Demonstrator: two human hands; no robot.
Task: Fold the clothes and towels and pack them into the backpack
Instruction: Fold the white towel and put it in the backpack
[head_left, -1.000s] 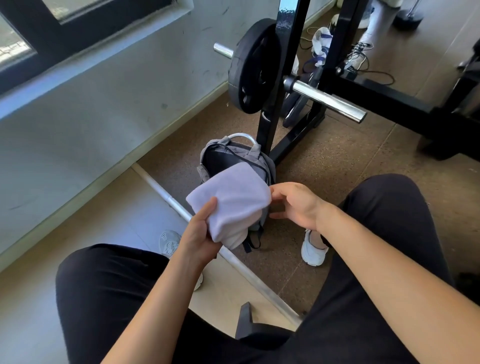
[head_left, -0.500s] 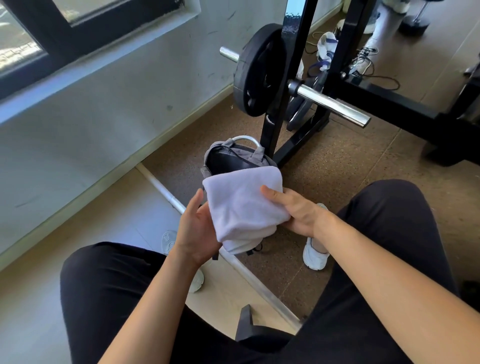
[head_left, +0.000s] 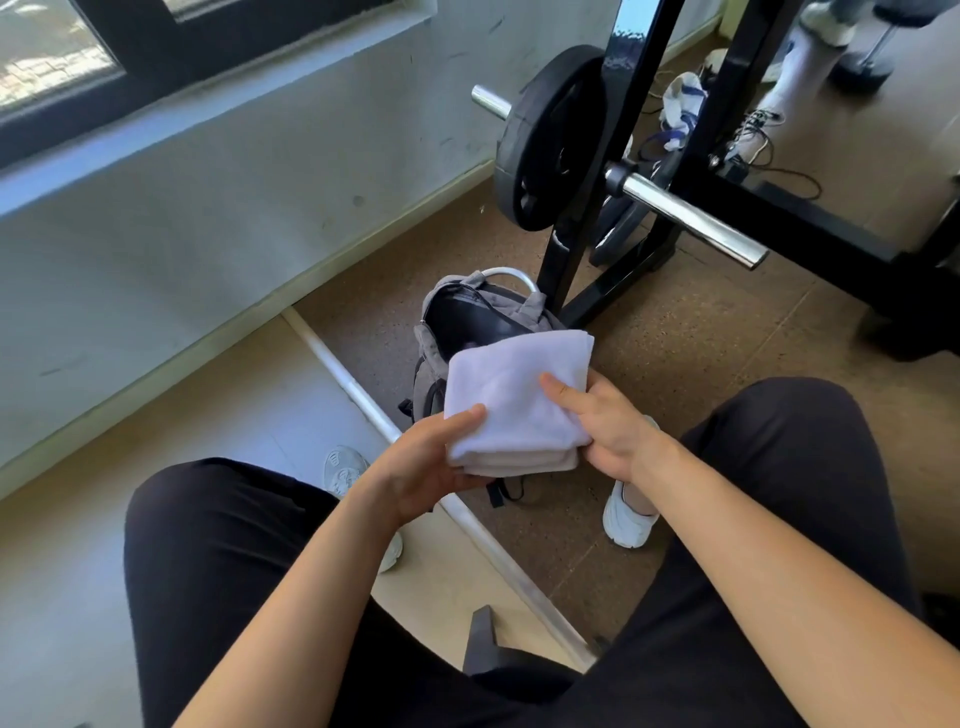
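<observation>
Both my left hand (head_left: 431, 462) and right hand (head_left: 608, 431) pinch the folded towel (head_left: 519, 384) above the backpack (head_left: 467, 322), so folds cannot open.

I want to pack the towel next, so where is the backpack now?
In the head view the backpack stands open on the brown floor, centre frame, just behind the folded towel and left of the black rack upright.

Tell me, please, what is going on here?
A seated person holds a folded white towel in front of them, the left grip at its near corner, the right grip at its right side. The grey backpack stands open on the floor just beyond, beside a weight rack. The towel is not yet inside.
</observation>
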